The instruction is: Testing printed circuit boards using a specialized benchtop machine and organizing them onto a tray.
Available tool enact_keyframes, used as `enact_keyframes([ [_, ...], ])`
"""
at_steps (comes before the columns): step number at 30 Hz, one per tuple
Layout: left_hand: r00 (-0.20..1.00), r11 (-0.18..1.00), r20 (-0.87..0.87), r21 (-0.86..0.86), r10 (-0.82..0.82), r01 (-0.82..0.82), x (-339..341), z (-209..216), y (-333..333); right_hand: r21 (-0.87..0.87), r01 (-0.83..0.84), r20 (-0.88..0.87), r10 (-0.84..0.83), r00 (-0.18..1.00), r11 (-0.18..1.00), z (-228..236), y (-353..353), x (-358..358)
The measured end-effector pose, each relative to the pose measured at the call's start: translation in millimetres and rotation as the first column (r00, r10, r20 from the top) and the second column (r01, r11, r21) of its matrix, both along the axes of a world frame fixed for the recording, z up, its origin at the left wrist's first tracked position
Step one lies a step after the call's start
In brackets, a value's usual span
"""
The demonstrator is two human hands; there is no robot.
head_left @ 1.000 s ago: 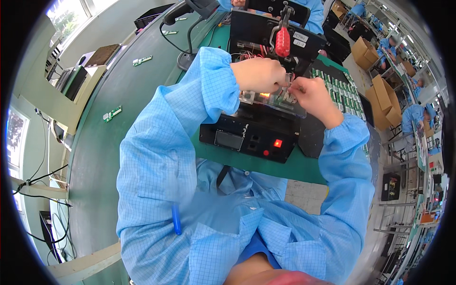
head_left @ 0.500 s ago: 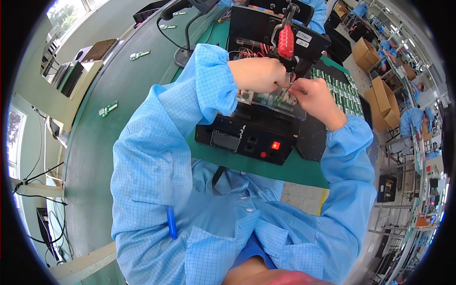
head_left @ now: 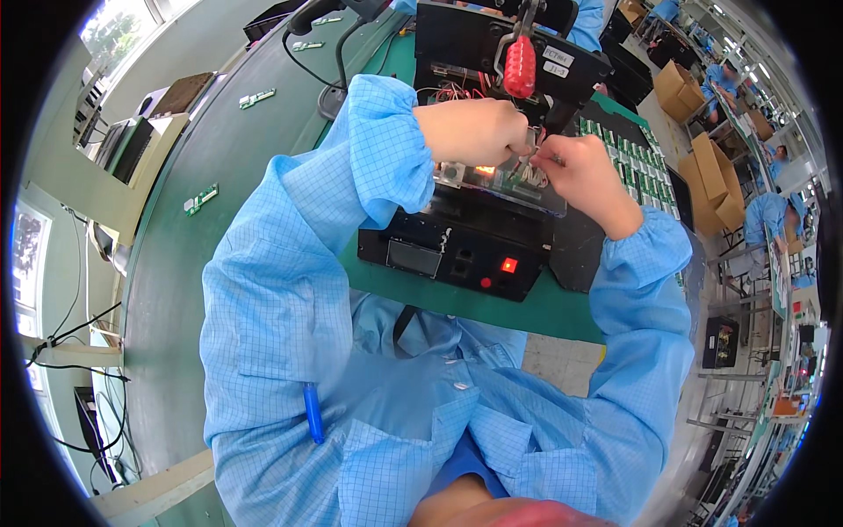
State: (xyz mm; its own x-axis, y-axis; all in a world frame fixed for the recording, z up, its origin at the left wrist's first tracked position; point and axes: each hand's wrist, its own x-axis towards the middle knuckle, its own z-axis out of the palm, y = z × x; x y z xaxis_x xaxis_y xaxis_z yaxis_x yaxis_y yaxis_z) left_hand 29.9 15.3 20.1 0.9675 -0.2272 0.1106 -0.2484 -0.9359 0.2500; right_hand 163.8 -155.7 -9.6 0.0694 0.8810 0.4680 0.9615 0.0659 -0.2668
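Observation:
My left hand [head_left: 492, 132] is closed, fingertips bent down over the clear plate [head_left: 496, 195] of a black test fixture [head_left: 439, 211]. Opposite it, my right hand [head_left: 580, 171] is pinched, its fingertips almost meeting the left ones. What each hand grips is too small and covered to make out. A bundle of thin white wires [head_left: 532, 177] lies just below the fingertips. Beside the left hand, a small orange display [head_left: 485, 169] glows on the fixture. Above both hands hangs the red handle [head_left: 520, 67] of a toggle clamp.
The fixture's front carries a lit red switch [head_left: 509, 264]. Rows of small green circuit boards [head_left: 637, 167] lie on a black mat at the right. A few more boards [head_left: 201, 200] are spread on the green table [head_left: 176, 290]. Cardboard boxes [head_left: 707, 180] stand beyond the table's right side.
The orange display now shows lit between the hands and the fixture. My hands stay close together at nearly the same spot, and the view has shifted slightly.

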Motion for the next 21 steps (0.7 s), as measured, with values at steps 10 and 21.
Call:
enact_keyframes([
  [10, 0.999, 0.999, 0.011, 0.023, -0.038, 0.038, 1.5, -8.8, 4.0, 0.019, -0.048, -0.041, 0.048, 0.998, 0.999, 1.3, -0.8, 3.8],
  [21, 0.999, 0.997, 0.036, -0.081, -0.017, 0.020, -0.6, -5.8, 4.0, 0.009, -0.048, 0.007, 0.048, 0.999, 0.999, 1.3, 0.9, 4.3],
])
